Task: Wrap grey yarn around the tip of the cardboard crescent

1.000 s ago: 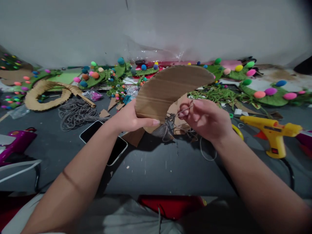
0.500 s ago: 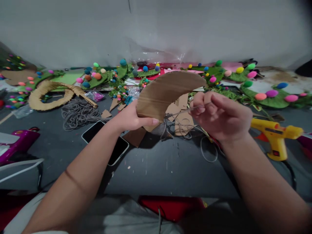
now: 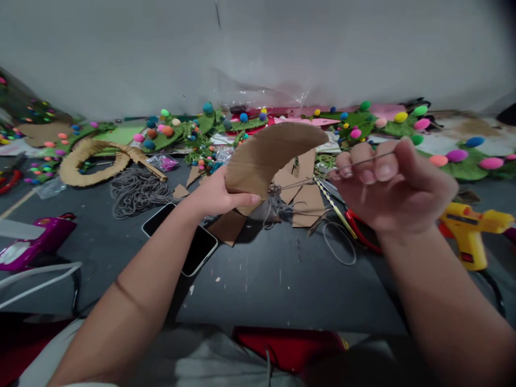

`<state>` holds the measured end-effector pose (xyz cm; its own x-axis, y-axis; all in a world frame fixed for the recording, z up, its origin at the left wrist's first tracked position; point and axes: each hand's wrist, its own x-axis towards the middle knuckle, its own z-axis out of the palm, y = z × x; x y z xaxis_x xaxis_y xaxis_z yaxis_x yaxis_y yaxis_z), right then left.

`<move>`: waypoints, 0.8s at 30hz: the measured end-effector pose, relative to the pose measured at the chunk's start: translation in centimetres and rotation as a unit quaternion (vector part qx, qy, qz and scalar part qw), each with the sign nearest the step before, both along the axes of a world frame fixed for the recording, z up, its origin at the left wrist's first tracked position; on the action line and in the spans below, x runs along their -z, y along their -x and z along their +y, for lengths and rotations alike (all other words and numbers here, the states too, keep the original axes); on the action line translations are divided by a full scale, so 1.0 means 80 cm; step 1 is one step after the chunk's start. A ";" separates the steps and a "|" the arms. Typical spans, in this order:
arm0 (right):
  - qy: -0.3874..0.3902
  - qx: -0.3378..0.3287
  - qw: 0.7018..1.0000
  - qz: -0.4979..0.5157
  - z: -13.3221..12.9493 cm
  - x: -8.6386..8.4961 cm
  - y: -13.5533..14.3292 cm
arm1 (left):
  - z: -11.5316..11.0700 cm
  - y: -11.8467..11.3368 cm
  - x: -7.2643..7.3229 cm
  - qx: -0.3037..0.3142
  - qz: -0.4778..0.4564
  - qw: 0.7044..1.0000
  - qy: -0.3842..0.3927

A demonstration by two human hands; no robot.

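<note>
While the left hand clamps the curved cardboard by its lower end above the counter, bracing it, the right hand pinches a grey string, apparently for tension.

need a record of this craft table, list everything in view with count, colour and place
table: one, dark grey, centre
cardboard crescent: one, brown, in left hand
strand: one, grey, pinched in right hand
cardboard scraps: several, brown, behind centre
cord pile: one, grey, left
ring: one, tan, far left
phone: one, black screen, beneath left forearm
glue gun: one, yellow, right
device: one, purple, left edge
pom-poms: many, mixed colours, along back
leaf shapes: several, green, along back
wall: one, pale grey, behind
hands: two, bare, left and right
small clutter: too blurred to count
</note>
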<state>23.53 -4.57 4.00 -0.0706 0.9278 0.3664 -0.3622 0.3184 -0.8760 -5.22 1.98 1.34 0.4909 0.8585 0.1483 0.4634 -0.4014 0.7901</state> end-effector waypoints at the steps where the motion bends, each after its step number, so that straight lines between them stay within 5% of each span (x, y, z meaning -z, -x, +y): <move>1: 0.013 0.001 1.000 0.005 0.001 -0.002 -0.003 | 0.000 0.000 0.000 0.007 -0.013 1.000 0.001; 6: 0.116 -0.040 0.961 -0.249 0.005 0.007 -0.014 | 0.001 0.002 -0.001 0.019 -0.058 0.998 0.027; 9: 0.072 -0.055 0.972 -0.218 0.002 0.011 -0.013 | 0.002 0.004 0.000 0.015 -0.084 0.995 0.040; 14: -0.015 0.068 0.998 0.007 -0.005 -0.009 -0.020 | 0.009 0.007 0.005 -0.013 -0.065 0.997 0.045; 20: 0.027 0.155 0.986 -0.050 0.009 -0.018 -0.054 | 0.015 0.011 0.008 -0.010 -0.073 0.997 0.038; 22: 0.030 0.246 0.967 -0.053 0.022 -0.009 -0.061 | 0.015 0.012 0.007 -0.011 -0.081 0.996 0.044; 24: 0.012 0.392 0.914 -0.102 0.033 0.003 -0.061 | 0.013 0.011 0.006 -0.007 -0.095 0.994 0.052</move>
<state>28.38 -1.92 3.78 0.5550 0.7305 0.3979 0.1398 0.3896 -0.9103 -6.11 3.03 0.84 0.4506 0.8804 0.1476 0.3058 -0.3076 0.9010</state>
